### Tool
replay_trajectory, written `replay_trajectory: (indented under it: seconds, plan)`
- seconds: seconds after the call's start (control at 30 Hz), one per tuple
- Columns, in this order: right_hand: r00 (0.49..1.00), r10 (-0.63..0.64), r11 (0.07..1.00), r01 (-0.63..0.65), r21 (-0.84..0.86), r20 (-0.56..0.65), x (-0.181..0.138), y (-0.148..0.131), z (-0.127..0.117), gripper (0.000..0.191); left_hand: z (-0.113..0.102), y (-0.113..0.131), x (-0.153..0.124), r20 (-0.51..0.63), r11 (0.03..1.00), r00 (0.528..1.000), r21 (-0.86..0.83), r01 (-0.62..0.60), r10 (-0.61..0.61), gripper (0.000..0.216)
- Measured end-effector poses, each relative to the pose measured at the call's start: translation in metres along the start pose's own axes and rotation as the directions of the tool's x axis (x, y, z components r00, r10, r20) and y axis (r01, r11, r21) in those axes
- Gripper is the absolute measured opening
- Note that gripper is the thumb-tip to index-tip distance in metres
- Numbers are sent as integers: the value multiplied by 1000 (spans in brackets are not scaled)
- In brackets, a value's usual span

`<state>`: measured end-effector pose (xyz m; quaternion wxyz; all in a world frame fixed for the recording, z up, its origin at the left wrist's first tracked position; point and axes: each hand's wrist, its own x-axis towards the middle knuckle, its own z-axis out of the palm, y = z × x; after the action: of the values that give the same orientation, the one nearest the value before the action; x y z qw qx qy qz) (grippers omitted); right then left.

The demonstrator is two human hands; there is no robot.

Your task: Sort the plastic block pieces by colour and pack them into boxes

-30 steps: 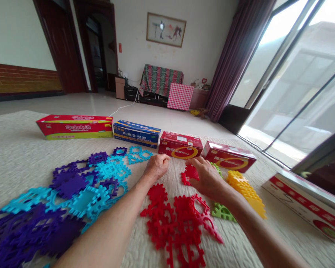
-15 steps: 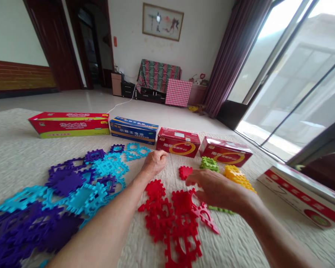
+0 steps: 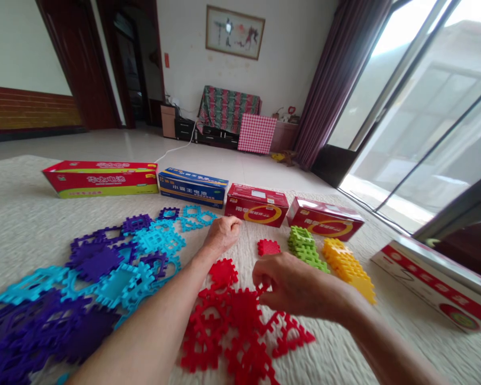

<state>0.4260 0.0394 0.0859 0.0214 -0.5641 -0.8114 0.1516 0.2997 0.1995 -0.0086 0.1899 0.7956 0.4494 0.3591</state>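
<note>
Covering part of the red pieces (image 3: pixel 244 309) at lower centre, the right hand (image 3: pixel 285 280) hid its grip, so I could not tell whether it held one. The left hand (image 3: pixel 223 234) was curled closed near centre; purple pieces (image 3: pixel 40 327) ran off the lower-left edge.

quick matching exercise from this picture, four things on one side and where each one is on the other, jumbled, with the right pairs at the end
Things
1. blue box
2. yellow pieces
3. purple pieces
4. right hand

Places
A. at the upper right of the red pile
B. between the red-and-lime box and a dark red box
C. left of the left forearm
D. in a slanting row, nearest of the coloured pieces to the white-and-red box

Right pairs: 1-B, 2-D, 3-C, 4-A
</note>
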Motion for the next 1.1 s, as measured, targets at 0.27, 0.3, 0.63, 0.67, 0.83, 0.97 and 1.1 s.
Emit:
replay_trajectory:
  seconds: [0.27, 0.3, 0.63, 0.67, 0.83, 0.97, 1.1]
  plan:
    - [947, 34, 990, -75, -117, -321, 11, 3, -1, 4, 0, 0, -1, -12, 1000, 1000, -6, -20, 20, 27]
    - [947, 41, 985, -92, -148, -320, 12, 4, 4, 4, 0, 1, -1, -12, 1000, 1000, -5, -19, 19, 27]
    - [998, -1, 993, -7, -115, -63, 4, 11, 21, 22, 1, 0, 0, -19, 1000, 1000, -9, -12, 12, 28]
    - [998, 4, 994, -11, -110, -61, 4, 10, 22, 21, 1, 0, 0, -22, 1000, 1000, -10, -17, 17, 28]
    - [997, -27, 996, 21, -88, -65, 4, 10, 16, 23, 2, -1, 0, -18, 1000, 1000, -12, -24, 24, 29]
    - [971, -40, 990, 7, -138, -237, 12, 28, 6, 34, 2, -1, 1, -16, 1000, 1000, -7, -12, 12, 29]
    - [948, 35, 967, -112, -230, -317, 21, 50, 7, 34, 2, 0, 1, -2, 1000, 1000, 5, 4, -4, 30]
